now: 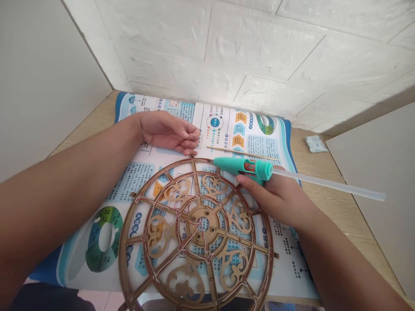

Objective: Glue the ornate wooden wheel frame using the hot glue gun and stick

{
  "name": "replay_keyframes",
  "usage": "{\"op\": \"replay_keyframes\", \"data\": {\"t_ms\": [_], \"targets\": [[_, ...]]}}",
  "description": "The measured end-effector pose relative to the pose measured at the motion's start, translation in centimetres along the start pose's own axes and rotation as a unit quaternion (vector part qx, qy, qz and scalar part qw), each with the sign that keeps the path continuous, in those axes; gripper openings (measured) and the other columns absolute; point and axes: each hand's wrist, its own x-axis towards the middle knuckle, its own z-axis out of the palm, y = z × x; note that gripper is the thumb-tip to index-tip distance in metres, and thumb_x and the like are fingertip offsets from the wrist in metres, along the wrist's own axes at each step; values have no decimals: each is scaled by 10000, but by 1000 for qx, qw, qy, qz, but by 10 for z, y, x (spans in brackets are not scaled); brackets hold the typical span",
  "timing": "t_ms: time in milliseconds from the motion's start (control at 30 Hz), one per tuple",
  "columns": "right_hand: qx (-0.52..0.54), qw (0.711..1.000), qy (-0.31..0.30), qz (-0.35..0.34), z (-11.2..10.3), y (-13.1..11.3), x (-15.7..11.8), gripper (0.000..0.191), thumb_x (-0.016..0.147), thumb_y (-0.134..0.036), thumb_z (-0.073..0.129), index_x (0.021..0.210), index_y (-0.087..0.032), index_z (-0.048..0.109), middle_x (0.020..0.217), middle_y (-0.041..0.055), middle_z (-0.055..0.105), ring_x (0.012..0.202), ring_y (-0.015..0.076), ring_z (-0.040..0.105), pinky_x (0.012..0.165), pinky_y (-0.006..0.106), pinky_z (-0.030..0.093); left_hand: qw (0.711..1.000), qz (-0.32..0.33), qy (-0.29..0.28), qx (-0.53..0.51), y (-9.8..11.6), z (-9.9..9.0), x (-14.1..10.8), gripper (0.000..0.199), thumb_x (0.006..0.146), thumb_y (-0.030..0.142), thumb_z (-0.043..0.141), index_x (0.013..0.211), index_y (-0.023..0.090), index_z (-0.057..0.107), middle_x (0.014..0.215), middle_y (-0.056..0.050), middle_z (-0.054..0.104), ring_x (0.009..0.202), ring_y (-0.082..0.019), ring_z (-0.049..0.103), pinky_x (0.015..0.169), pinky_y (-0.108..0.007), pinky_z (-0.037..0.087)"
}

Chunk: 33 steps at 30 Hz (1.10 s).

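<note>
- The round, bronze-coloured wheel frame (212, 233) with scrollwork between its spokes lies in front of us, over the printed blue-and-white sheet (139, 172); its lowest part is cut off by the bottom edge of our view.
- Thin red and pale wires (197, 221) run along its rings and hub, too fine for us to trace one by one.
- Both our forearms leave the view at its lower corners, and the frame covers much of the sheet's print.
- Our right hand (280, 196) is wrapped around the teal plastic glue gun (233, 166), thumb along its near side; the other fingers and the grip are mostly hidden.
- The gun's nozzle points left at the frame's far rim; we cannot tell whether its tip touches or sits just above.
- From the gun's back end, a long translucent glue stick (330, 185) juts to the right.
- Our left hand (171, 131) is half curled, thumb lying over bent fingers, its lowest fingertips just beside the far rim; we cannot tell whether they touch it or whether thumb and fingers pinch anything.
- Beyond the gun, a slim tan wooden stick (241, 153) lies on the sheet.
</note>
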Motion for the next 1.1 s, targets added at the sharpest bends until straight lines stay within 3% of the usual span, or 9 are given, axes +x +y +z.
{"op": "replay_keyframes", "data": {"t_ms": [200, 467, 667, 833, 1000, 1100], "targets": [[-6, 1000, 2, 13, -1, 0, -1, 506, 1106, -599, 498, 1525, -368, 663, 1441, 37, 720, 1447, 385, 597, 1275, 644, 434, 1000, 0, 9, 4, 0, 2, 0, 368, 747, 383, 923, 787, 200, 605, 746, 20, 599, 729, -162, 647, 1002, -312, 600], [4, 999, -3, 31, -1, 2, -1, 518, 1099, -634, 488, 1490, -365, 696, 1494, 19, 687, 1505, 379, 539, 1299, 636, 401, 1000, -2, -8, 0, 0, -2, -1, 285, 795, 372, 882, 796, 214, 645, 753, -7, 618, 754, -184, 675, 1008, -310, 600], [7, 999, 1, 45, 0, 3, -1, 546, 1083, -666, 497, 1474, -351, 711, 1477, 38, 698, 1495, 396, 546, 1271, 660, 430, 1000, -11, 7, 4, 0, -1, -1, 332, 756, 401, 911, 785, 212, 639, 740, 7, 605, 725, -189, 665, 1025, -346, 594], [12, 999, 3, 30, 0, 4, 0, 523, 1098, -602, 510, 1516, -336, 674, 1500, 41, 683, 1522, 383, 518, 1307, 655, 376, 1000, -14, 16, 11, 1, -1, -1, 366, 729, 425, 930, 764, 215, 632, 730, 4, 579, 711, -190, 655, 1007, -350, 609], [28, 999, 4, 36, -1, 5, -1, 473, 1103, -562, 522, 1484, -340, 693, 1494, 37, 689, 1480, 375, 566, 1276, 627, 440, 1000, -10, 18, 7, 0, -1, -2, 356, 727, 420, 926, 774, 212, 640, 730, 4, 591, 708, -184, 651, 1008, -341, 605], [21, 999, 7, 47, -2, 6, -2, 486, 1092, -585, 519, 1452, -322, 712, 1481, 57, 695, 1462, 399, 577, 1261, 670, 435, 1000, -13, 21, 7, 0, -2, -2, 335, 730, 419, 921, 769, 221, 653, 729, 0, 586, 705, -189, 660, 1007, -334, 611]]}}
